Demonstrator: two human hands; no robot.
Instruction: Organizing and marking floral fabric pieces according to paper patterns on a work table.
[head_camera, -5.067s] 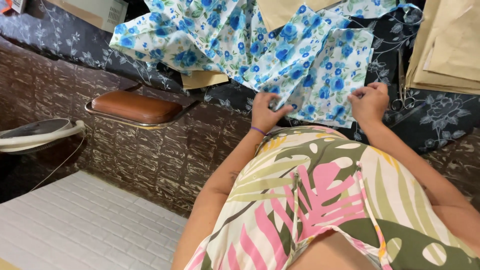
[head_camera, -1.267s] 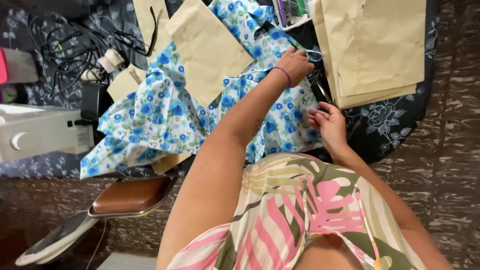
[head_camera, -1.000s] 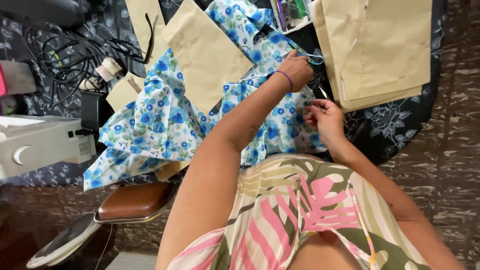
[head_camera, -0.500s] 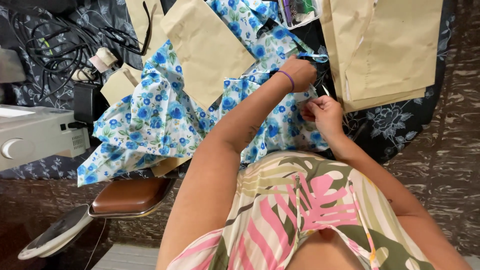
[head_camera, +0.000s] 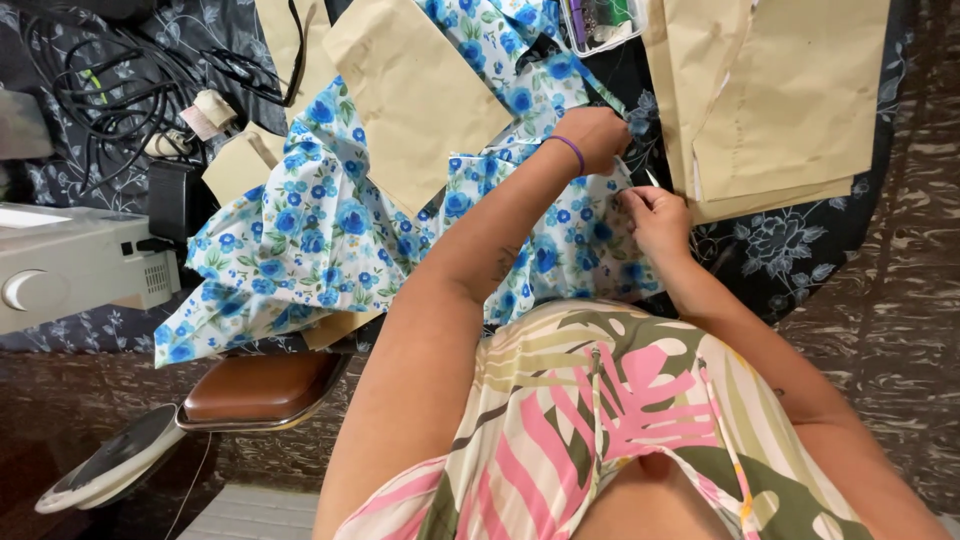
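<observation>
Your left hand (head_camera: 598, 135) and right hand (head_camera: 655, 215) both pinch the blue floral fabric (head_camera: 300, 240) beside brown paper patterns (head_camera: 780, 100).

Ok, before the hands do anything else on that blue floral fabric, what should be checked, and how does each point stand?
1. Left hand on the blue floral fabric: ok, gripping its edge.
2. Right hand on the fabric: ok, pinching nearby.
3. Small metal tool at the right fingertips: cannot tell what it is.
4. Tan paper pattern piece lying flat on the fabric: ok.
5. Fabric smooth: not ok, bunched at left.
</observation>
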